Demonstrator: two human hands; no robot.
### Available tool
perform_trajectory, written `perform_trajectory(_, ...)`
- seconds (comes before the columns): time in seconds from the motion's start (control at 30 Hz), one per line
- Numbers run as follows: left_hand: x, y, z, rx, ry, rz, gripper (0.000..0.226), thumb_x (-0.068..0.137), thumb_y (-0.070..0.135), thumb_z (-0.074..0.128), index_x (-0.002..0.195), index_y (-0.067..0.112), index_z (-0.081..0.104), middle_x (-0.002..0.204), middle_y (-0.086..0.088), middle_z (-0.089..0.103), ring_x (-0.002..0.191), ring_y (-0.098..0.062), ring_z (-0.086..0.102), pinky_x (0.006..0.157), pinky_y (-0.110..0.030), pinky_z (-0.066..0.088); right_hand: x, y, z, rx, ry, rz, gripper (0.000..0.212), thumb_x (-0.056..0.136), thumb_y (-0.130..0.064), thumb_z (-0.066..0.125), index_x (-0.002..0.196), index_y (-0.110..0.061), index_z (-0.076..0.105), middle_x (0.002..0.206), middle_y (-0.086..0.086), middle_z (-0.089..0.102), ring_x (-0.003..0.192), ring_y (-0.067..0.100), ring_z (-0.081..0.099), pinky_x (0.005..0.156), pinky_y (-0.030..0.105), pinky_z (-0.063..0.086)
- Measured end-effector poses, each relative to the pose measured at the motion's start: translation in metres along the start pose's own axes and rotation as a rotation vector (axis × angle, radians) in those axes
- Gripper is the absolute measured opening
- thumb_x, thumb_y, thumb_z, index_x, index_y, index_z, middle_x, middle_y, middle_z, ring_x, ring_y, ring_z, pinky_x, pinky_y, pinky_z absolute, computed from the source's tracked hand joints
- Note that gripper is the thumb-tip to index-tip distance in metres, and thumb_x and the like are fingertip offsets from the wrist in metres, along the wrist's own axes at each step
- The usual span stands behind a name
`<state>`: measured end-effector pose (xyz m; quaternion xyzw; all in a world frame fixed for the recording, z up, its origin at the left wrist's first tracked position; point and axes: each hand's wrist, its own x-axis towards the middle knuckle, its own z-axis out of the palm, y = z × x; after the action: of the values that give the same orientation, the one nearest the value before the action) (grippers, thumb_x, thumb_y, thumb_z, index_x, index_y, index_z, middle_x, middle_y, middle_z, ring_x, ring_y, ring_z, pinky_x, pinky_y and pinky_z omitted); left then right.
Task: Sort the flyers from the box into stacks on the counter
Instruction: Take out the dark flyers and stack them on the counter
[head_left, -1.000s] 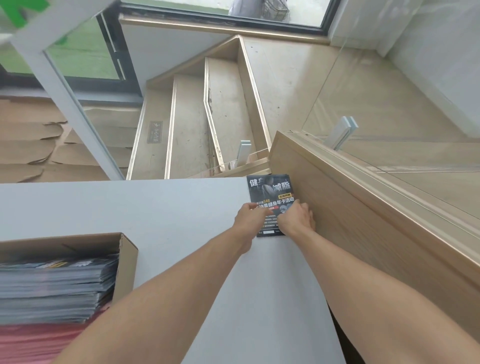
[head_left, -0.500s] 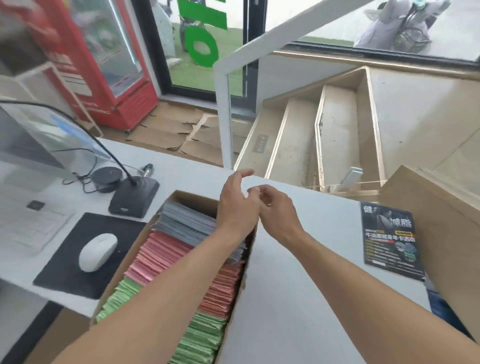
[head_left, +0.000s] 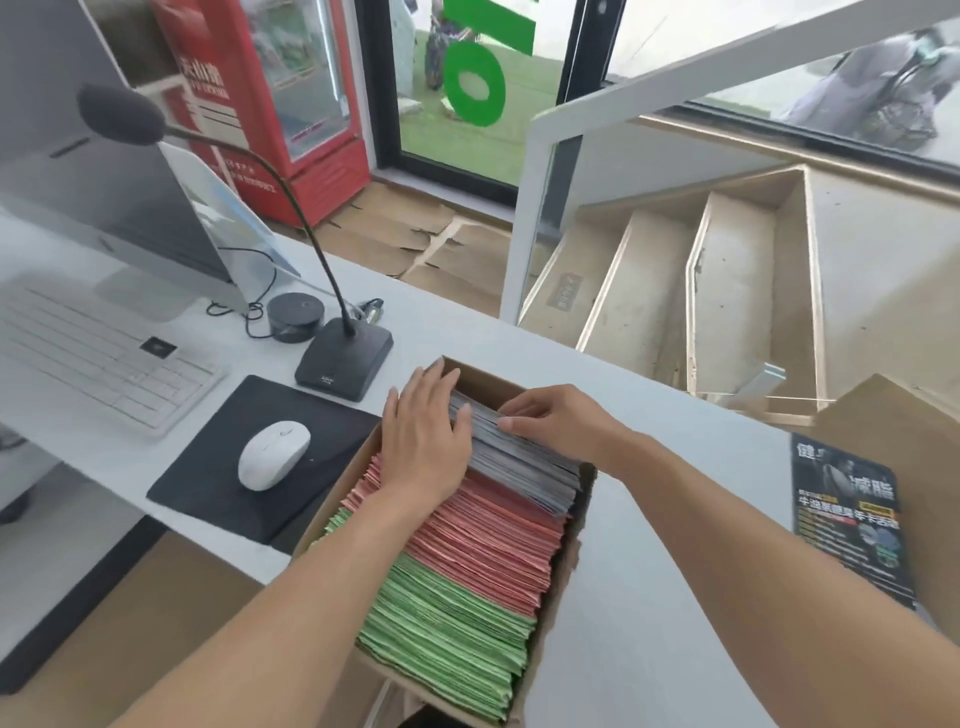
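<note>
A cardboard box (head_left: 576, 551) stands on the white counter (head_left: 649, 597), packed with flyers on edge: grey ones (head_left: 524, 462) at the far end, red ones (head_left: 488, 540) in the middle, green ones (head_left: 452, 634) nearest me. My left hand (head_left: 423, 436) lies with straight fingers on the left part of the grey and red flyers. At the top edges of the grey flyers my right hand (head_left: 556, 418) pinches with thumb and curled fingers. One dark flyer (head_left: 847, 514) lies flat on the counter at the right, beside a wooden panel.
Left of the box are a black mouse pad (head_left: 218, 478) with a white mouse (head_left: 272, 454), a gooseneck microphone base (head_left: 345, 358), a keyboard (head_left: 98, 358) and a monitor (head_left: 93, 197). A wooden panel (head_left: 914, 467) borders the counter's right end. Stairs (head_left: 701, 291) drop beyond the counter.
Both hands left the dark flyer lying by the wooden panel and swung left to the box. They have come down onto the grey flyers at its far end.
</note>
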<state>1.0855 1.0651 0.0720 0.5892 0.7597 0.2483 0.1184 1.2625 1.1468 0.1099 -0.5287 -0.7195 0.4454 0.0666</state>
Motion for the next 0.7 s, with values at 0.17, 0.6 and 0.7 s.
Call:
perform_trajectory(0.17, -0.002, -0.002, 0.000, -0.037, 0.002, -0.010, 0.063, 0.105, 0.039, 0.040, 0.161, 0.023, 0.017, 0.169, 0.005, 0.008, 0.156, -0.013, 0.005, 0.128, -0.043, 0.004, 0.005, -0.006, -0.005, -0.012, -0.038, 0.055, 0.021, 0.088, -0.050, 0.073, 0.105, -0.038, 0.075, 0.103, -0.015, 0.073, 0.096, 0.007, 0.064, 0.069, 0.022, 0.045)
perform_trajectory(0.6, -0.005, -0.007, 0.002, -0.048, 0.018, -0.012, 0.064, 0.105, 0.044, 0.038, 0.161, 0.021, 0.016, 0.169, 0.004, 0.009, 0.155, -0.011, 0.007, 0.128, -0.038, 0.003, 0.007, -0.008, -0.009, 0.057, -0.062, 0.139, 0.023, 0.080, -0.052, 0.080, 0.099, -0.038, 0.079, 0.104, -0.010, 0.074, 0.105, 0.014, 0.065, 0.098, 0.038, 0.053)
perform_trajectory(0.7, -0.004, -0.007, 0.002, -0.047, 0.016, -0.006, 0.064, 0.105, 0.044, 0.038, 0.161, 0.022, 0.015, 0.169, 0.004, 0.009, 0.155, -0.011, 0.007, 0.128, -0.038, 0.002, 0.005, -0.011, -0.009, 0.053, -0.051, 0.137, 0.017, 0.086, -0.051, 0.075, 0.097, -0.038, 0.079, 0.108, -0.011, 0.072, 0.109, 0.015, 0.061, 0.098, 0.038, 0.048)
